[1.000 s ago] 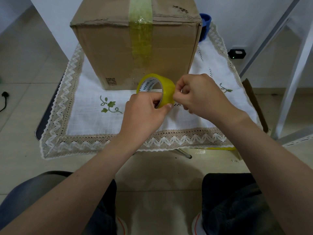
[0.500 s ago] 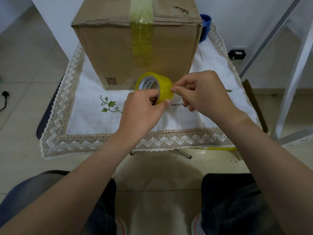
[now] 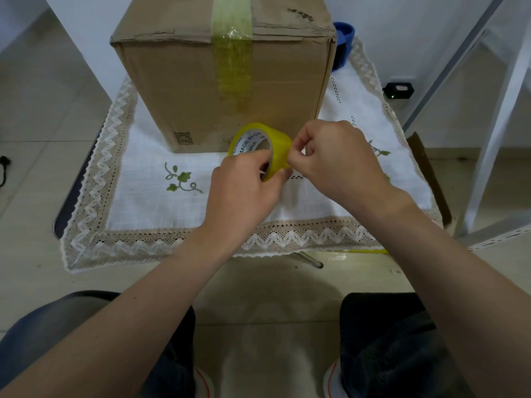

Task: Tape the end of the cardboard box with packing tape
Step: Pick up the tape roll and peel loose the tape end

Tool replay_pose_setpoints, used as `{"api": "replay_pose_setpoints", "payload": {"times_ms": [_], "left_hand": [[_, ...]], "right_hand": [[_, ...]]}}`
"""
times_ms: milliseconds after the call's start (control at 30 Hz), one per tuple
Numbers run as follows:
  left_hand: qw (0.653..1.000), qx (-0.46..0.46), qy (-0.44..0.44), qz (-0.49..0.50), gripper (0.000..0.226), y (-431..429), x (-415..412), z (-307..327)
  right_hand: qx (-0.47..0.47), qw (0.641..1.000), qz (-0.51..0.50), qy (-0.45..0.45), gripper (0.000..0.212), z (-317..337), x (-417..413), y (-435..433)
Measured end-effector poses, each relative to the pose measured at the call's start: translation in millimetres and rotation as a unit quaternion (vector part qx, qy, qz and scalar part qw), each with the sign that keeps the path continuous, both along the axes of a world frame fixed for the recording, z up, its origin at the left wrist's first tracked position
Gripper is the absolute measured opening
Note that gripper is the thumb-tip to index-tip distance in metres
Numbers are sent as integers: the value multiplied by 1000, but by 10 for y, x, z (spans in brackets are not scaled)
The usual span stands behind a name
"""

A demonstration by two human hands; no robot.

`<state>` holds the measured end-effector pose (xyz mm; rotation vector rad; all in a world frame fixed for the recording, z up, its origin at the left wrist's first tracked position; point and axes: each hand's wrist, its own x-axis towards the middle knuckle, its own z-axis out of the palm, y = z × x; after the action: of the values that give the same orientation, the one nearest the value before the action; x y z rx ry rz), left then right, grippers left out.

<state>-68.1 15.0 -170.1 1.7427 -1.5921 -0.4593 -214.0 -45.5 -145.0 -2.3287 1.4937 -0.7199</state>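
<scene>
A brown cardboard box (image 3: 184, 90) stands upright at the back of a small table, with a strip of yellowish tape (image 3: 232, 53) running over its top edge and down its front face. In front of the box I hold a yellow roll of packing tape (image 3: 275, 145). My left hand (image 3: 244, 191) grips the roll from below, fingers through its core. My right hand (image 3: 336, 159) pinches at the roll's outer right side with thumb and forefinger; whether a tape end has lifted cannot be made out.
A white cloth with a lace border (image 3: 201, 237) and green leaf embroidery covers the table. A blue object (image 3: 343, 41) sits behind the box's right corner. A white metal frame (image 3: 494, 116) stands to the right, a small black device (image 3: 398, 90) on the floor beyond.
The roll and both hands stayed in nearly the same spot. My right fingers have shifted on the roll's side, picking at its surface.
</scene>
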Motion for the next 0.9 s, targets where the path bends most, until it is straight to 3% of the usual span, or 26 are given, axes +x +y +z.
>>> {"api": "replay_pose_setpoints", "payload": {"times_ms": [200, 300, 433, 633, 767, 900], "left_hand": [[999, 10, 27, 16, 42, -38, 11, 22], [999, 17, 22, 20, 26, -31, 9, 33], [998, 21, 65, 13, 47, -26, 24, 7], [991, 23, 130, -6, 36, -37, 87, 5], [992, 35, 117, -42, 29, -25, 91, 25], [997, 28, 47, -60, 26, -17, 79, -9]], "right_hand": [[18, 999, -13, -48, 13, 95, -96, -3], [41, 991, -26, -129, 15, 139, -146, -25], [119, 981, 24, -153, 31, 83, -141, 8], [155, 958, 21, -239, 6, -43, -62, -2], [142, 961, 10, -238, 12, -55, -16, 5], [111, 967, 6, -229, 12, -32, -3, -16]]}}
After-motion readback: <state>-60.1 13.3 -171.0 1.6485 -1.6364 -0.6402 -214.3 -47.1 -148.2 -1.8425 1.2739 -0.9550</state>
